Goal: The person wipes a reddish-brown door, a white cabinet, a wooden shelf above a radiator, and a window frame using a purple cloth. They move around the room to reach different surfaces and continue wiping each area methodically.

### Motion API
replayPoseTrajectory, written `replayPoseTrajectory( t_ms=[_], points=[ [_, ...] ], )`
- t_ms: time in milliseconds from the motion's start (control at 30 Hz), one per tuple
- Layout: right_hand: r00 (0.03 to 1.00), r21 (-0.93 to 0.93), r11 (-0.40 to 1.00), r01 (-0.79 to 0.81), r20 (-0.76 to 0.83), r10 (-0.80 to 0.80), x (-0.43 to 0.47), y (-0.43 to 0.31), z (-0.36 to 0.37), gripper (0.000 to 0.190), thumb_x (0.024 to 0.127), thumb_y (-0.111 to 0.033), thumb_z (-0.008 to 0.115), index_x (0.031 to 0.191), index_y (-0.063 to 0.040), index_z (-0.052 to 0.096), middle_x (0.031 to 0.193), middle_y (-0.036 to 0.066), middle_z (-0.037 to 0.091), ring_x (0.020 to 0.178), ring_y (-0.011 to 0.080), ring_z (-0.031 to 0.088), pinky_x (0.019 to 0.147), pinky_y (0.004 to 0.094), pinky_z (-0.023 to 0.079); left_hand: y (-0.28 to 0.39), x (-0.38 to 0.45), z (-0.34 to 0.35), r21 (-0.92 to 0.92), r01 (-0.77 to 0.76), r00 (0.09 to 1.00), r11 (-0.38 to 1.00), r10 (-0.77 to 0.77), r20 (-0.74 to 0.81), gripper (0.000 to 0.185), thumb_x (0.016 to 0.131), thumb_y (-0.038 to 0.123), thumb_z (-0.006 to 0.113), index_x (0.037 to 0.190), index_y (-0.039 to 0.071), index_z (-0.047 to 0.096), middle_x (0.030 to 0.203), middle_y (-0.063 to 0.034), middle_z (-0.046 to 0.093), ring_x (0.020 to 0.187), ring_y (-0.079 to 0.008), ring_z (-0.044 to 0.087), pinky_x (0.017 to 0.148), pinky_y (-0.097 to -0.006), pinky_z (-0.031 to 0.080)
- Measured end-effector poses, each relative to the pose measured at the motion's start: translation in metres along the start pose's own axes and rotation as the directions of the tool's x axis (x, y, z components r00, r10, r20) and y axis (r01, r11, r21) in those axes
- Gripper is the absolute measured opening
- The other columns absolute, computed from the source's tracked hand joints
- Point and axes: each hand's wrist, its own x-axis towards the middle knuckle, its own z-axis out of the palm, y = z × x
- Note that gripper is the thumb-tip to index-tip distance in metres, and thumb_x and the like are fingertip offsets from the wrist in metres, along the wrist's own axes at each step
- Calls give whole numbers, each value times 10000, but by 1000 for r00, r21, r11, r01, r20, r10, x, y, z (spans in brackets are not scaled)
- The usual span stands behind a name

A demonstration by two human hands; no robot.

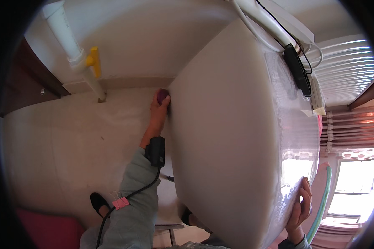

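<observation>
My left hand point(160, 105) reaches low beside the base of the tall white panel point(221, 130), near the corner with the wall. It grips a dark purple rounded object point(162, 96), whose kind I cannot tell. A black device with a cable point(156, 152) is strapped at the left wrist, and a pink binder clip point(121, 203) holds the cable to the sleeve. My right hand point(301, 202) rests with bent fingers on the glossy, clear-covered top point(299, 137) of the white furniture. Whether it holds anything small is hidden.
A white pipe point(61, 34) with a yellow valve handle point(95, 62) runs down the wall into the floor. A brown wooden door point(28, 81) is at the left, a red item point(50, 225) at the lower left. A black device point(297, 70) and cables lie on the furniture top.
</observation>
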Motion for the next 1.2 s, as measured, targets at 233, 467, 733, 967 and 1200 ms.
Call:
replayPoseTrajectory(
  t_ms=[233,467,733,967,1200],
  points=[
    [999,64,997,40,-34,-38,-2,7,2,337,890,-152,400,1119,56,535,1301,257,489,1256,434,416,1053,531,313,47,-20,1,-75,-177,925,981,140,-353,552,845,166,632,1333,2,430,1188,-106,533,1009,-191,536,893,-298,430],
    [997,93,994,52,-66,-45,-2,7,5,301,811,-50,437,1069,65,540,1240,248,529,1232,434,437,1049,511,314,211,-54,-71,-74,-447,782,891,349,-516,484,777,51,636,1239,-8,505,1158,-96,515,977,-163,522,839,-284,444],
    [966,87,985,152,-223,-129,0,-4,7,233,763,-46,500,956,64,570,1125,229,583,1116,441,506,1009,495,353,455,-139,-138,650,-716,240,255,964,-113,454,758,24,619,1201,-1,522,1374,-193,396,1242,-325,428,1015,-383,378],
    [944,97,977,190,-290,-155,-3,11,19,227,768,-40,488,956,50,576,1110,222,591,1098,428,516,990,475,372,594,-176,-186,896,-366,82,-253,950,302,434,722,5,647,1143,7,540,1411,-242,341,1273,-406,370,1041,-438,362],
    [953,52,975,218,-229,-201,0,1,6,230,910,-106,528,1065,39,618,1154,210,601,1095,384,549,961,439,429,722,-147,-204,865,46,-23,-500,865,501,416,689,26,671,1092,-7,576,1398,-248,356,1305,-410,329,1067,-465,313]
  ],
)
